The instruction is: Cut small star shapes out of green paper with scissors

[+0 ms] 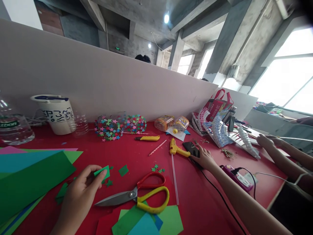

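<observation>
My left hand (81,191) pinches a small green paper piece (102,173) between thumb and fingers. Green paper stars (109,183) and a green paper square (123,170) lie just right of it. My right hand (205,158) touches the edge of a black phone (191,148) on the table, its fingers spread. Beside the phone is a yellow glue gun (178,150) with a clear glue stick (175,182). Scissors (132,195) with one red and one yellow handle lie between my hands. More small green stars (157,168) sit above the handles.
Coloured paper sheets (36,182) lie left, cut sheets (146,223) in front. Star-covered bottles (110,128), a yellow cutter (148,138), a white cup (58,114) and a water bottle (14,124) stand or lie along the partition. Another person's arms (281,153) reach in at right, beyond a power strip (237,179).
</observation>
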`<state>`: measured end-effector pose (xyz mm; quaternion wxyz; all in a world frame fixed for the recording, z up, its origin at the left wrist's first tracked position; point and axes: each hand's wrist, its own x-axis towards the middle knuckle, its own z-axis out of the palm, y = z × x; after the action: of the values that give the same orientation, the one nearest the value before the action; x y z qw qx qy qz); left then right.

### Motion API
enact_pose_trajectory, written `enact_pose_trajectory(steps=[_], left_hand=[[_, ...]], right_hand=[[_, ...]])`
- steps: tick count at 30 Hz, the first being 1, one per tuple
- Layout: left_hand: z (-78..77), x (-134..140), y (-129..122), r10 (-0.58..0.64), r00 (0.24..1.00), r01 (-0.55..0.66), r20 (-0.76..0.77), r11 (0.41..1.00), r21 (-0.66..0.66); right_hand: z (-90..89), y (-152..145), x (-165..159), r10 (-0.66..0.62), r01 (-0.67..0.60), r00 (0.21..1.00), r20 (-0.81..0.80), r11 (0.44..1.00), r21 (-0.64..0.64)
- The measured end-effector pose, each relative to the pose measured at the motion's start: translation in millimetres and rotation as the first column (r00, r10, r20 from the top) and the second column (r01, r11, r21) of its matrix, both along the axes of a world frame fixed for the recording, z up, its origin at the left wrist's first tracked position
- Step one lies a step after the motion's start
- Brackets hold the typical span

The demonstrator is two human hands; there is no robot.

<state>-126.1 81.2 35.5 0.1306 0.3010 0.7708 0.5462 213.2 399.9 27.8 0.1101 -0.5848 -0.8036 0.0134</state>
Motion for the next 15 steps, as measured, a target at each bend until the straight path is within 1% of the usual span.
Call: enact_pose_trajectory(steps=[5, 9, 11, 12, 15], left_hand=[[-0.3, -1, 2, -0.001, 1.0, 0.001, 0.0, 1.0, 0.008], [0.9, -1, 2, 0.019, 1.0, -0.018, 0.014, 1.0, -0.023], [2.0, 0, 2, 0.03, 0.999, -0.029, 0.015, 0.999, -0.032], [2.5, 0, 2, 0.032, 0.999, -0.031, 0.016, 0.999, -0.033], [3.6, 1, 2, 0.033, 0.999, -0.033, 0.018, 0.999, -0.035]], right_hand=[[4.9, -21, 16, -0.032, 0.024, 0.996, -0.084, 0.995, -0.093], [8.0, -18, 18, -0.094, 0.061, 0.969, -0.227, 0.987, -0.151], [9.8, -11, 17, -0.156, 0.091, 0.932, -0.328, 0.975, -0.204], [10.8, -7, 17, -0.192, 0.098, 0.904, -0.382, 0.963, -0.252], [13.9, 3, 23, -0.308, 0.052, 0.791, -0.528, 0.894, -0.445]])
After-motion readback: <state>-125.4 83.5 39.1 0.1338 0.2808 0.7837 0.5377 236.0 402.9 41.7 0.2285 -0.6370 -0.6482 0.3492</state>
